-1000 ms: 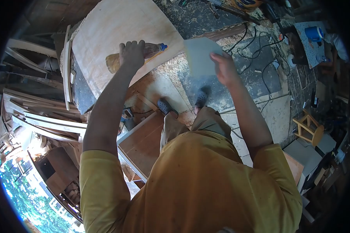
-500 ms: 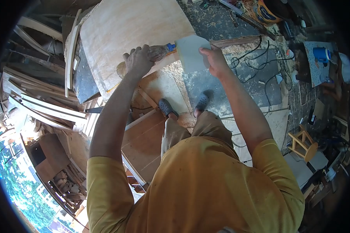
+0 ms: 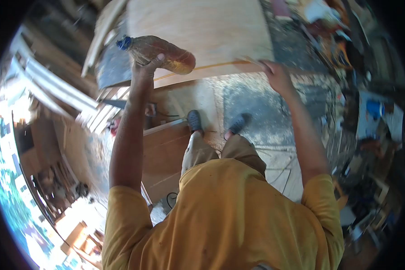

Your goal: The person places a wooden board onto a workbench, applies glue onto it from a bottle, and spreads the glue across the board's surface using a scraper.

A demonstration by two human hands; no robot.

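1. The left hand [image 3: 141, 72] has its fingers wrapped around a brownish plastic bottle [image 3: 159, 53], which lies tilted above the palm with its blue cap [image 3: 123, 43] pointing away.
2. The bottle looks light and squeezable, perhaps slick; mid-body grip seems soundest.
3. The right hand [image 3: 276, 76] presses on the plywood sheet's [image 3: 198, 31] near edge; through the blur I cannot tell whether its fingers are closed.
4. The sheet looks thin and stiff.

Brownish bottle [image 3: 164, 54] with blue cap, pale tan plywood sheet [image 3: 198, 31], mustard-yellow shirt [image 3: 238, 216]
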